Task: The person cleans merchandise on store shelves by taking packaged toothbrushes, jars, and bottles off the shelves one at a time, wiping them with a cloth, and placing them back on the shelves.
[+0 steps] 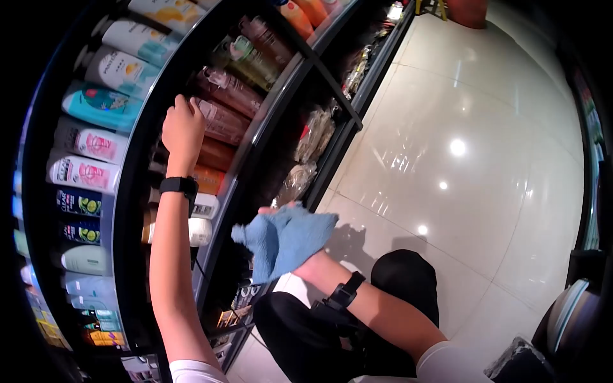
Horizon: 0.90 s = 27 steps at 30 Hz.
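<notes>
My left hand (184, 129), a black band on its wrist, reaches into the shelf with fingers curled at the top of a dusky-pink bottle (222, 121). Its fingertips are partly hidden. Another pink bottle (230, 88) stands right beside that one, and amber and orange bottles (211, 180) stand on the nearer side. Lower down, a crumpled blue cloth (284, 239) is gripped in my right hand (309, 265) and covers most of its fingers. The cloth is in front of the lower shelf's edge, apart from the bottles.
White, teal and dark shampoo bottles (121, 70) line the upper shelf at left. Plastic-wrapped goods (313, 137) fill the lower shelf. A black bar (329, 86) crosses the shelf fronts. Glossy floor tiles (460, 191) extend to the right, with my bent knees (405, 277) below.
</notes>
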Motion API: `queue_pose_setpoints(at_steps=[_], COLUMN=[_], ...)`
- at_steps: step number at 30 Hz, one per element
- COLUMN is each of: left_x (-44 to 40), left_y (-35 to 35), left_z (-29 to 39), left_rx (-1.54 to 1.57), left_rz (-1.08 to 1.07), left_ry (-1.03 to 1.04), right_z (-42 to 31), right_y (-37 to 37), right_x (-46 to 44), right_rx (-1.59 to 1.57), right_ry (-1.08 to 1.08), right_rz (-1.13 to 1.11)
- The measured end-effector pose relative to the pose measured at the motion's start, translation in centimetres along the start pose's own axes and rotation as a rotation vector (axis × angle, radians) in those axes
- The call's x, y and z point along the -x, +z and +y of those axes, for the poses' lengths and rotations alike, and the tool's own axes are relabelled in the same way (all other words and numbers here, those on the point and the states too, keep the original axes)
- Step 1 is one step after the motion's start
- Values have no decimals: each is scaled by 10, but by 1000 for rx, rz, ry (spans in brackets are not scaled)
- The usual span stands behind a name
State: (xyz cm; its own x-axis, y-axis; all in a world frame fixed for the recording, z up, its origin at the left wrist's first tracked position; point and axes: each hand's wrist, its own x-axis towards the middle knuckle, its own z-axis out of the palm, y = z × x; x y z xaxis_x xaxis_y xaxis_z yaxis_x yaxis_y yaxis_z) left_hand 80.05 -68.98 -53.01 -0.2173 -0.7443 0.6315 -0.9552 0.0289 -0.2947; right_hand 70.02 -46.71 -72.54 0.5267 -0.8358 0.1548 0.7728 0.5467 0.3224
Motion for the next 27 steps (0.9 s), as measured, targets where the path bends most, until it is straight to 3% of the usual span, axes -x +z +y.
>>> queue_pose_setpoints(at_steps=[7,10,18,20,22,24,27], left_x=[3,5,6,29,74,129,199], left_y=[25,24,22,11,-23,-72,-96], left_z=[-20,-14,14,20,34,50,75], left_rx=[45,-10,20,-107,226,805,1004], left_rz=[29,97,17,322,208,-133,-339], left_ry=[-71,33,-36,64,49,-59,-112], right_z=[-24,-33,-41,-42,-55,-72,-102], right_y=[0,0,-18,-10,-4,-5,11], right_x=[8,15,9,13,15,11,10], right_rx=[133,147,214,223,183,266,413], right_ry=[-43,-122,-195,-226,-176,-220,-330], right_rz=[184,260,140,175,92,-6,-84])
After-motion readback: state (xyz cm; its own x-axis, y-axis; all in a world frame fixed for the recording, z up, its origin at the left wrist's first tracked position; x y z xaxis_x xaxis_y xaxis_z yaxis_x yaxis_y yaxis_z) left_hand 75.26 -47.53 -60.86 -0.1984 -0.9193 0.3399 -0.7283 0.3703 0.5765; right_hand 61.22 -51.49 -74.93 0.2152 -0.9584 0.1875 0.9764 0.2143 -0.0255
